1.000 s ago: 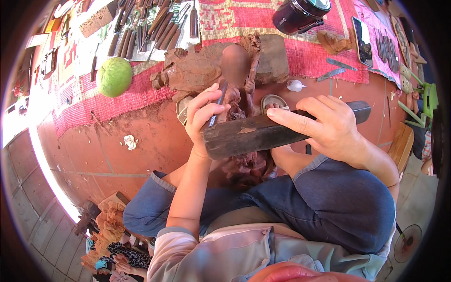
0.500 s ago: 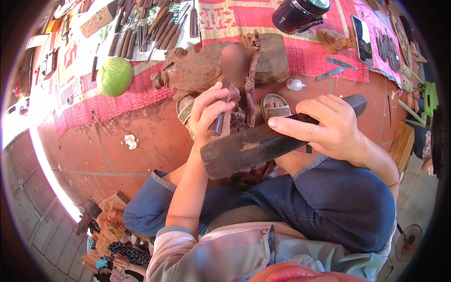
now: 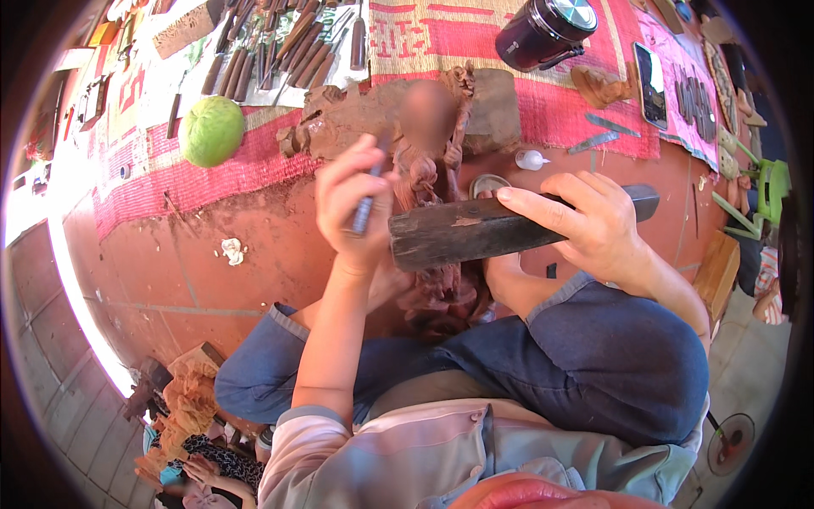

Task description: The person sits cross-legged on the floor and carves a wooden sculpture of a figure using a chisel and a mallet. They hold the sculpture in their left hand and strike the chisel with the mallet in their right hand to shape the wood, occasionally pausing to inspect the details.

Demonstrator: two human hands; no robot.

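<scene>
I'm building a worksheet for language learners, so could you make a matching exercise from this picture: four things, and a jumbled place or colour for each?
Things:
1. fruit
2. block
3. flask
4. tool

Places and colours:
A. held in the right hand
B. dark, with a shiny lid
C. held in the left hand
D. green and round

Right pairs: 1-D, 2-A, 3-B, 4-C
</scene>
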